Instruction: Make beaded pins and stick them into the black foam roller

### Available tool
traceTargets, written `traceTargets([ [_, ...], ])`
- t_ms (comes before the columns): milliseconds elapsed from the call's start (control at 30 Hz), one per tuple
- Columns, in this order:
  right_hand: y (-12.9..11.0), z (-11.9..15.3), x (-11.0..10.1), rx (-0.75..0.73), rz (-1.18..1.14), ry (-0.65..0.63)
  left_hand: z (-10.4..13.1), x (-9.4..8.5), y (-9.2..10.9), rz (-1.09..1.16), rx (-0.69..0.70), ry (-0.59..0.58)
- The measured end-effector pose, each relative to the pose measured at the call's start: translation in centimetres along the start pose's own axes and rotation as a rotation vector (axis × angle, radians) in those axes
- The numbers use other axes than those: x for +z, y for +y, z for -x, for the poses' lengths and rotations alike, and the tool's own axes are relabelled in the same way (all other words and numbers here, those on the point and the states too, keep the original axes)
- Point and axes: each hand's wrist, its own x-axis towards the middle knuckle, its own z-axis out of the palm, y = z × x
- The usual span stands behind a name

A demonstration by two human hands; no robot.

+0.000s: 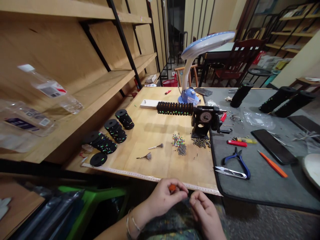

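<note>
My left hand (pixel 166 196) is closed near the table's front edge, with a small orange tuft (pixel 172 188) showing between its fingers. Close beside it, my right hand (pixel 203 210) has its thumb and fingers pinched together; anything between them is too small to see. Beyond the hands lie two feathery tufts (pixel 147 156), a pile of coloured beads (pixel 178 140) and a heap of small grey metal pieces (pixel 182 150). A black hand-cranked winder (pixel 203 121) carries a ribbed black roll (pixel 175 108) dotted with green and yellow.
Black foam spools (pixel 115 130) stand at the left. A blue desk lamp (pixel 187 95) rises at the back. On the grey mat (pixel 200 196) lie blue pliers (pixel 237 161), thread snips (pixel 231 172), an orange pen-like tool (pixel 272 163) and a phone (pixel 273 146). Shelves (pixel 87 90) hold plastic bottles (pixel 53 90).
</note>
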Motion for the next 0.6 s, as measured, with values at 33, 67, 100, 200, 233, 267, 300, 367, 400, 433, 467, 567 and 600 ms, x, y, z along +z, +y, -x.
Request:
traceTargets([
  [33, -0.2, 0.1, 0.1, 0.004, 0.01, -0.01, -0.2, 0.2, 0.0, -0.002, 0.017, 0.023],
  [67, -0.4, 0.1, 0.1, -0.001, 0.033, -0.019, -0.3, 0.3, -0.1, 0.002, 0.026, 0.047],
  [100, -0.8, 0.2, 0.0, -0.021, 0.079, -0.028, -0.4, 0.4, -0.2, 0.009, 0.027, 0.071],
  [200, -2.6, 0.6, -0.6, -0.189, 0.346, 0.012, -0.5, 0.7, -0.7, 0.016, 0.015, 0.132],
  [233, -3.2, 0.7, -0.9, -0.266, 0.455, 0.062, -0.5, 0.8, -0.8, 0.004, 0.018, 0.158],
  [267, -3.9, 0.8, -1.2, -0.333, 0.545, 0.126, -0.4, 0.8, -0.9, -0.017, 0.028, 0.18],
  [300, -4.4, 0.9, -1.5, -0.369, 0.606, 0.171, -0.4, 0.9, -0.9, -0.046, 0.041, 0.201],
  [367, -5.2, 0.9, -1.7, -0.351, 0.635, 0.164, -0.2, 1.1, -0.8, -0.122, 0.079, 0.228],
  [400, -5.4, 0.9, -1.6, -0.314, 0.608, 0.12, 0.0, 1.1, -0.7, -0.165, 0.107, 0.229],
  [433, -5.5, 0.8, -1.3, -0.274, 0.561, 0.065, 0.1, 1.2, -0.4, -0.204, 0.141, 0.225],
  [467, -5.5, 0.6, -0.9, -0.239, 0.501, 0.017, 0.2, 1.2, -0.2, -0.238, 0.18, 0.216],
  [567, -5.4, 0.1, 0.5, -0.189, 0.301, -0.055, 0.5, 1.2, 0.6, -0.301, 0.275, 0.183],
  [600, -5.3, -0.1, 0.8, -0.175, 0.248, -0.074, 0.5, 1.2, 0.7, -0.311, 0.287, 0.18],
])
